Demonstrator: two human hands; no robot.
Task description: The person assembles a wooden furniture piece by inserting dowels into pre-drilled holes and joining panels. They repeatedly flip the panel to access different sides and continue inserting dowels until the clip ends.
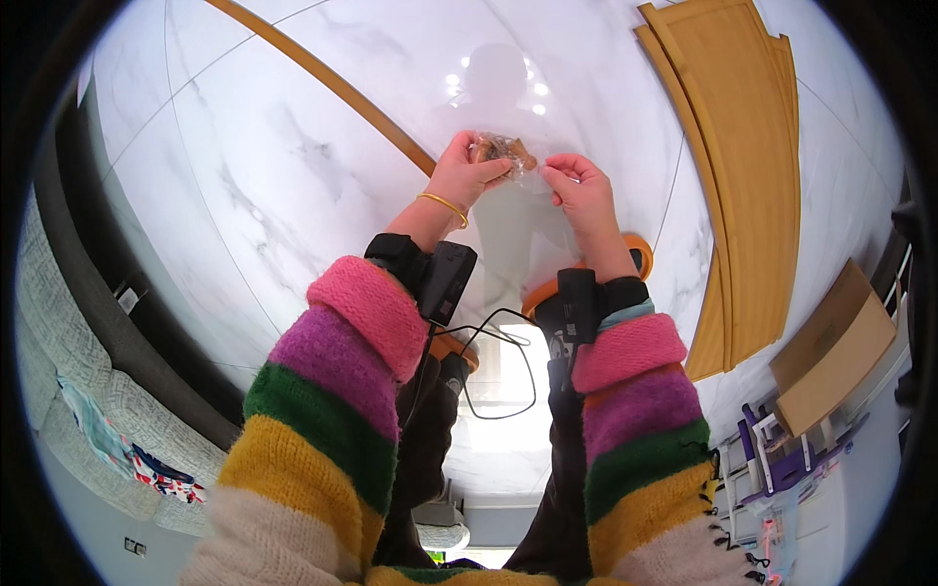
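Observation:
My left hand (463, 178) grips a small clear plastic bag (506, 150) over the white marbled floor. Brown, wood-coloured pieces and some darker small bits show through the plastic, too small to name. Close by on the right, my right hand (584, 195) has its thumb and forefinger pinched at what looks like the bag's thin clear edge. A gold bangle (446, 205) circles my left wrist. Black devices are strapped on both wrists, and a cable loops down between my forearms.
Stacked wooden panels (747, 166) lie on the floor at the right. A long narrow wooden strip (332, 80) runs from the upper left toward my left hand. An open cardboard box (835, 352) stands at the far right, and a grey sofa (98, 391) is at the left.

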